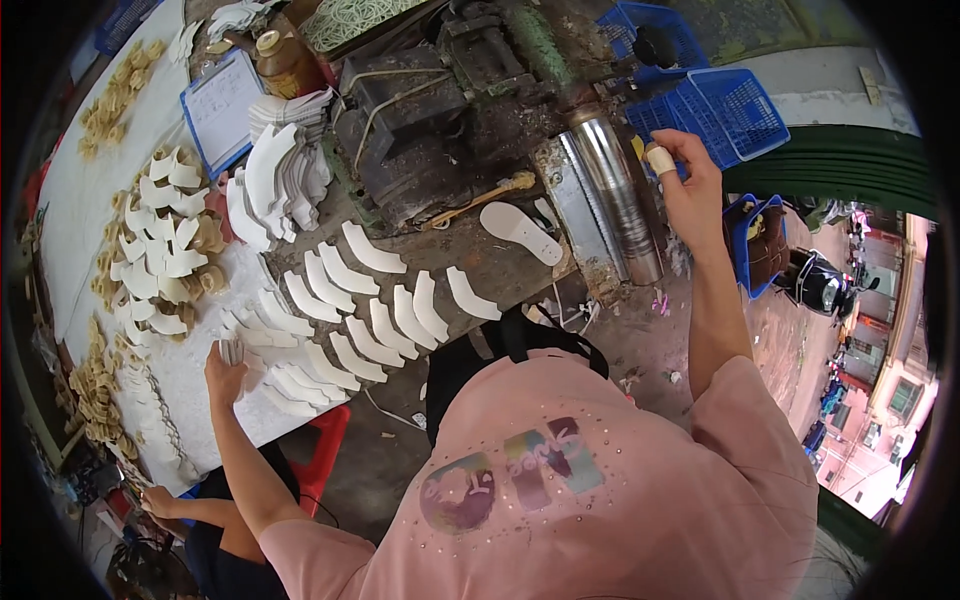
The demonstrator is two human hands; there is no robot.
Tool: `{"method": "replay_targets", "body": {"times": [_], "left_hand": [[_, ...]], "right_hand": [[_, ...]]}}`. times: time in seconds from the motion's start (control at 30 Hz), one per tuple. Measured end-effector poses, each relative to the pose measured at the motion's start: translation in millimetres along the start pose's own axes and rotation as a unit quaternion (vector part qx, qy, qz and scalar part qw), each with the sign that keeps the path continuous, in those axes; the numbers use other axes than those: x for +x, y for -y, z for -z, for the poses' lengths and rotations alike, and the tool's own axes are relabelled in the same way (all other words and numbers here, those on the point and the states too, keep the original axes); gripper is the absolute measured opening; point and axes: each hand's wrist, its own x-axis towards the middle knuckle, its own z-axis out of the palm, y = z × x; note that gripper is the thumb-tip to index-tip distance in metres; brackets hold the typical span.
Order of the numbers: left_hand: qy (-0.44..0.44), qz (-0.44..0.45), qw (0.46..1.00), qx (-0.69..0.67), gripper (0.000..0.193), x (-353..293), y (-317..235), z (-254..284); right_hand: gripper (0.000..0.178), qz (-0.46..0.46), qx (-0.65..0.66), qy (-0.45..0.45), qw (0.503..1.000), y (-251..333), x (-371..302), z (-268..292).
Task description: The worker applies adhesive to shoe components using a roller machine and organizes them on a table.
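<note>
My left hand (226, 378) is closed around a small stack of curved pieces (231, 351), their pale edges lined up, at the table's near left. Rows of loose white curved pieces (378, 330) lie spread to its right. Out to the right, my right hand (697, 195) is raised beside a shiny metal roller (612, 190), its fingers bent together. A beige wrap (660, 160) covers one digit, and a small yellow bit (638, 148) shows at the fingertips; whether it is held is unclear. A white shoe-sole-shaped piece (520, 232) rests left of the roller.
A dark greasy machine (400, 110) fills the table's back. Stacked white pieces (270, 185), a clipboard (222, 110) and a brown jar (285, 65) stand left of it. Blue baskets (735, 115) are at right. Another person's hand (160, 502) shows at lower left, near a red stool (325, 455).
</note>
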Motion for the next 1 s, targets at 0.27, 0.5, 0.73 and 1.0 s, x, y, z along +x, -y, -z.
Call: {"method": "replay_targets", "body": {"times": [0.27,0.5,0.73,1.0], "left_hand": [[0.013,-0.03,0.991,-0.133,0.041,-16,3,-3],[0.012,0.106,0.952,-0.288,0.051,-30,-32,15],[-0.011,0.15,0.897,-0.416,0.05,-37,-33,23],[-0.112,0.039,0.877,-0.465,0.044,-55,-119,80]], "right_hand": [[0.021,0.004,-0.044,-0.004,0.999,-22,-6,14],[0.023,-0.042,0.027,0.012,0.999,-58,-6,24],[0.023,-0.045,0.015,0.019,0.999,-54,3,19],[0.021,-0.027,0.115,0.027,0.993,1,4,16]]}}
